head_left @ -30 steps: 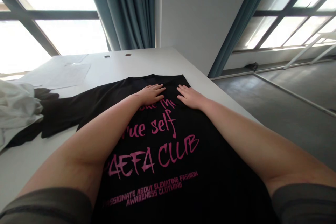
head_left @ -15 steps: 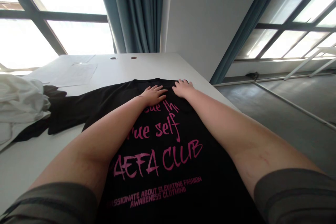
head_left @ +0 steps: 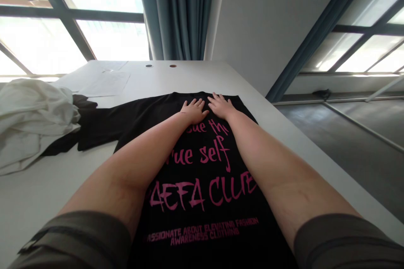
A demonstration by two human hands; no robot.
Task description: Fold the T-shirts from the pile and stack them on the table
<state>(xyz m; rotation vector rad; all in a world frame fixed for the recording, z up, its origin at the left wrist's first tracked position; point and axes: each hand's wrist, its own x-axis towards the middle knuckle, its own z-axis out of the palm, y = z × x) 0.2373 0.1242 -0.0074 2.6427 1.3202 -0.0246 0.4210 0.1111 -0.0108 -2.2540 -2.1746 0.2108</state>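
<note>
Both hands were open and flat, with no grip on anything: the left hand (head_left: 195, 110) and the right hand (head_left: 220, 106) pressed on the far part of the black shirt (head_left: 202, 176), close beside each other. This shirt was lying spread on the white table (head_left: 217, 76), with pink letters across its front side. Its one sleeve (head_left: 104, 124) reached to the left, near the white cloth (head_left: 34, 117), which was heaped at the left. Thin paper sheets (head_left: 105, 84) lay at the far left of the table.
</note>
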